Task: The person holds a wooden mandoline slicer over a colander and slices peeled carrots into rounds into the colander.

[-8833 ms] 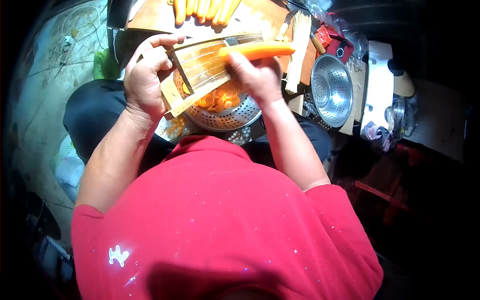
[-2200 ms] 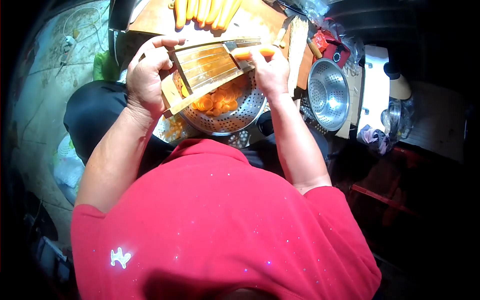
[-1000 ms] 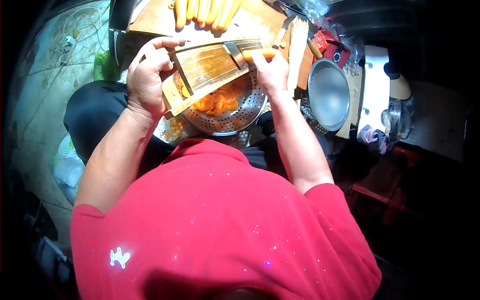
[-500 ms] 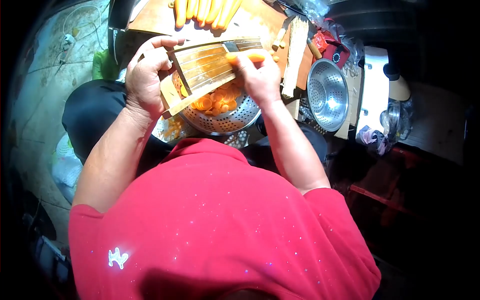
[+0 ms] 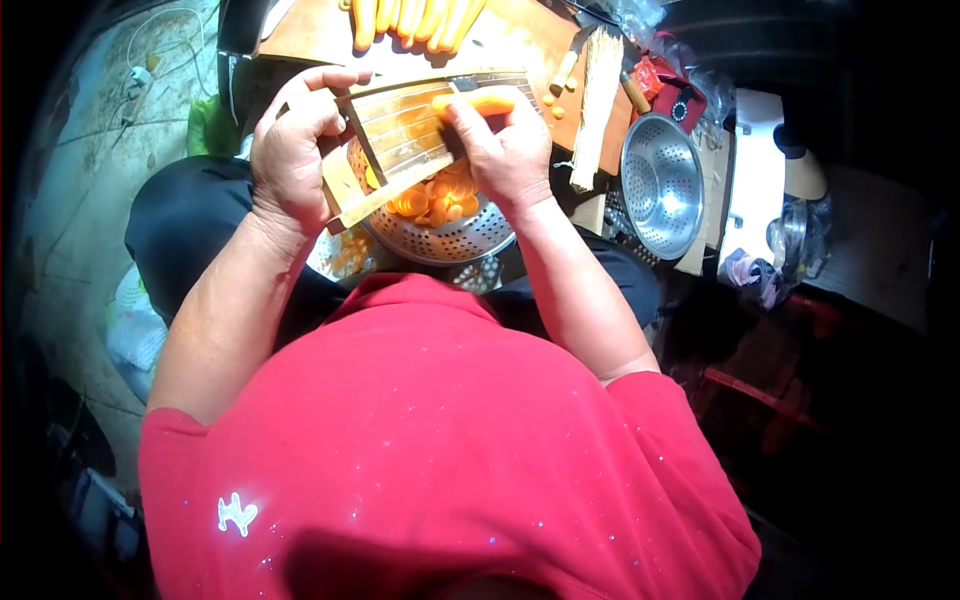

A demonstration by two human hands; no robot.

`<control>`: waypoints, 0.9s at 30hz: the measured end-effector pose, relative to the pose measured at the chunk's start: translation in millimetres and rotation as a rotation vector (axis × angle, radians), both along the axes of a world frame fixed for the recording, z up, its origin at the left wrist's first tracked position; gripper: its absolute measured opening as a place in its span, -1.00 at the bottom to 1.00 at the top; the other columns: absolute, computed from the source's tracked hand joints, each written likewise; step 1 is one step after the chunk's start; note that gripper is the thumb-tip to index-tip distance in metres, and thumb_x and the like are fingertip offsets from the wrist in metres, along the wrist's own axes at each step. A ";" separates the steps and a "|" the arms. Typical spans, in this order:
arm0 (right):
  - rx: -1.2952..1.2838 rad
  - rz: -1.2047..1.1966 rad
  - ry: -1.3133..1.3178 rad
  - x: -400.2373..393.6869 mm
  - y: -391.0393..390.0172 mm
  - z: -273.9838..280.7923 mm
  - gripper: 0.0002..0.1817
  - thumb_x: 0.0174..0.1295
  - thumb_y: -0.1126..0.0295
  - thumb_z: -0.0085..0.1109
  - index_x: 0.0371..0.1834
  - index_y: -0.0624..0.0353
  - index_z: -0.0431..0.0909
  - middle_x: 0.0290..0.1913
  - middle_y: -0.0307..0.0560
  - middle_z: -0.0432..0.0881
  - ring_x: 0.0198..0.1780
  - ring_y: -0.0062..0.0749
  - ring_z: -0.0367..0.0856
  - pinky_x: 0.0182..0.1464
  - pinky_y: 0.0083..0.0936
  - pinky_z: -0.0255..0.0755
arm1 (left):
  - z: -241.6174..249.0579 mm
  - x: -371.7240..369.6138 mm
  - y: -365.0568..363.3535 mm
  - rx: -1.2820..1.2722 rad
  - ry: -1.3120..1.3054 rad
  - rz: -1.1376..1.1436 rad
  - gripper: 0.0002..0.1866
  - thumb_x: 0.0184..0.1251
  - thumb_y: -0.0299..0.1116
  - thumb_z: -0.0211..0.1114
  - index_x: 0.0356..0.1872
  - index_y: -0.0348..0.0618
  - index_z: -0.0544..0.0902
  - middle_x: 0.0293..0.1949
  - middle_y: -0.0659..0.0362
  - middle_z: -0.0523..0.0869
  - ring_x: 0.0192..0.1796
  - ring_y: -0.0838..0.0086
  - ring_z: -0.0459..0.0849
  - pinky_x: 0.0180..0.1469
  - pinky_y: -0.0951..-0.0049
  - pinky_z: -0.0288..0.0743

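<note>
My left hand (image 5: pixel 296 150) grips the near left end of a wooden mandoline slicer (image 5: pixel 405 125), which lies tilted over a metal colander (image 5: pixel 440 245). Pinched in my right hand (image 5: pixel 510 160) is a peeled carrot (image 5: pixel 480 101), held against the slicer's face close to its blade. Under the slicer, round carrot slices (image 5: pixel 437 197) are heaped in the colander. Several whole peeled carrots (image 5: pixel 415 20) lie side by side on the board beyond the slicer.
An orange-brown board (image 5: pixel 310 35) spans the far side. On its right lie a straw whisk-like bundle (image 5: pixel 598 110) and small carrot ends (image 5: pixel 558 112). A second colander (image 5: pixel 662 185) stands at right, beside a white box (image 5: pixel 755 180). A green bag (image 5: pixel 210 125) sits at left.
My right hand has slid a little to the left along the slicer with the carrot. My left hand keeps its hold on the slicer's end.
</note>
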State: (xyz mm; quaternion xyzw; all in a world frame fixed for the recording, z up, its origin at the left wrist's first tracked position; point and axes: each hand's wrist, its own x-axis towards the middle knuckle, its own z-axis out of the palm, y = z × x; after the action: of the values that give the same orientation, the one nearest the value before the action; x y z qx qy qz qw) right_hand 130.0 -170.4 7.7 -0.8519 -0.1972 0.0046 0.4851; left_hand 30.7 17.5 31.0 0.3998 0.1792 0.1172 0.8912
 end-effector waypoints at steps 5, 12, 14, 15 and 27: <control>-0.005 -0.224 0.240 46.1 -20.5 -23.1 -0.66 0.07 0.19 0.32 -0.29 0.28 0.57 -0.35 -0.05 0.71 -0.33 -0.44 0.67 -0.20 -0.51 0.53 | -0.2 -1.6 -1.4 -0.046 -0.049 0.005 -0.65 0.11 -0.58 -0.10 -0.06 -0.37 0.49 0.01 0.01 0.59 -0.06 0.47 0.59 0.07 0.50 0.52; -0.039 -0.008 -0.046 2.1 7.4 -0.7 -0.68 0.04 0.17 0.35 -0.35 0.22 0.59 -0.37 -0.03 0.69 -0.32 -0.29 0.67 -0.19 -0.43 0.53 | -0.9 -0.1 -1.0 -0.024 -0.005 -0.004 -0.59 0.01 -0.54 -0.10 -0.06 -0.29 0.50 0.06 0.00 0.57 0.04 0.32 0.54 0.10 0.41 0.43; -0.061 -0.122 0.058 19.2 -1.7 -10.7 -0.67 0.04 0.15 0.34 -0.33 0.21 0.59 -0.33 -0.01 0.70 -0.30 -0.28 0.68 -0.17 -0.40 0.53 | -1.3 0.0 0.2 -0.034 -0.005 -0.001 -0.59 0.01 -0.54 -0.10 -0.06 -0.29 0.50 0.06 0.00 0.57 0.04 0.32 0.54 0.10 0.41 0.43; -0.132 -0.221 0.130 27.6 -5.9 -11.2 -0.64 0.05 0.14 0.33 -0.27 0.22 0.59 -0.31 0.00 0.70 -0.27 -0.29 0.68 -0.14 -0.40 0.53 | -2.6 -0.2 0.1 -0.026 -0.014 -0.009 -0.59 0.01 -0.54 -0.10 -0.06 -0.29 0.50 0.06 0.00 0.57 0.03 0.33 0.54 0.09 0.41 0.43; -0.020 -0.217 0.159 40.3 -22.3 -15.0 -0.63 0.11 0.16 0.30 -0.22 0.27 0.57 -0.32 -0.08 0.68 -0.27 -0.39 0.65 -0.12 -0.50 0.50 | 2.8 6.1 -3.0 -0.087 -0.027 -0.011 -0.60 0.02 -0.57 -0.11 -0.06 -0.34 0.49 0.02 0.00 0.56 0.02 0.30 0.54 0.12 0.33 0.46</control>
State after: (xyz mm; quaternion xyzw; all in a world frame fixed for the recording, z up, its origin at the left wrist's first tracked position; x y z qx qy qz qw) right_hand 170.3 -192.8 -7.3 -0.8700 -0.0647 0.0216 0.4882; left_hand 36.9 14.4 33.8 0.3602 0.1697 0.1097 0.9107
